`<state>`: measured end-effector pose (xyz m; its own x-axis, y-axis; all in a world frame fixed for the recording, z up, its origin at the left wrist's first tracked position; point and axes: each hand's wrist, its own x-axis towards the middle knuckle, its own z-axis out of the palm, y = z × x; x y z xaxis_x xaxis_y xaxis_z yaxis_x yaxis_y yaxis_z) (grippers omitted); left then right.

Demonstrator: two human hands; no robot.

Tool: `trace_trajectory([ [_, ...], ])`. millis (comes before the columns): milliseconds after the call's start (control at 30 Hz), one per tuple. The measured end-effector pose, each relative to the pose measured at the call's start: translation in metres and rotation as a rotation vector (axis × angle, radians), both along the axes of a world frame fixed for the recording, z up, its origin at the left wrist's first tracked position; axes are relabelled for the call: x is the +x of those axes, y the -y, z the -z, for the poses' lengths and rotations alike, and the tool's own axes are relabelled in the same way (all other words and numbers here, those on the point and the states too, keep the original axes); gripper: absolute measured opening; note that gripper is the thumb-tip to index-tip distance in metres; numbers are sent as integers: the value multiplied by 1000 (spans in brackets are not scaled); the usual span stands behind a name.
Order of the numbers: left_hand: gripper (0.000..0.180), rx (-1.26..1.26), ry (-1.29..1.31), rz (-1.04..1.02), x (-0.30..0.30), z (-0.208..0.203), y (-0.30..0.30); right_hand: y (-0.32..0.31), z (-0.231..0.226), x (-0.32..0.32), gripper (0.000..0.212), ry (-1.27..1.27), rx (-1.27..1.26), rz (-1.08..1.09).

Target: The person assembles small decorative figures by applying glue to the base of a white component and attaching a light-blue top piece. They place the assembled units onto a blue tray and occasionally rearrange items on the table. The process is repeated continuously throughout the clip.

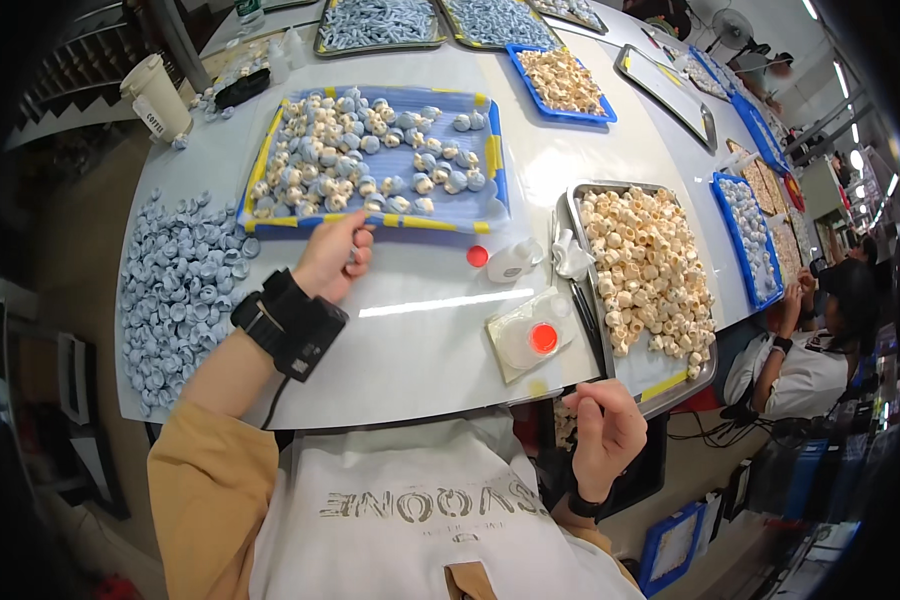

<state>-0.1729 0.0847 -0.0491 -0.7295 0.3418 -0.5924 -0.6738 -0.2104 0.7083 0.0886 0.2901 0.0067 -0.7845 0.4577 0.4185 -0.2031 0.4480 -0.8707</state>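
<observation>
My left hand [332,258] rests on the white table [410,340] at the near edge of a blue tray [495,190] with yellow tape, fingers curled around a small grey-blue piece. The tray holds several small assembled pieces [370,150], cream with grey-blue caps. My right hand [604,428] hovers below the table's front edge, close to my body, fingers loosely curled; whether it holds anything is unclear. A pile of grey-blue caps [175,290] lies left of my left arm. A metal tray [576,208] of cream pieces [645,265] sits to the right.
A small white bottle [511,262], a red cap [478,256], tweezers [582,305] and a dish with a red spot [530,338] lie between the trays. A paper cup [156,95] stands far left. More trays line the far side. A seated person [820,340] works at right.
</observation>
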Motion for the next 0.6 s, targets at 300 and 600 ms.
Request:
trace_trajectory([
  [300,17,-399,-184,242,-86,-29,53,-7,0,-4,14,26,141,22],
  [600,21,-668,-178,494,-99,-45,103,-29,-5,1,10,18,107,234],
])
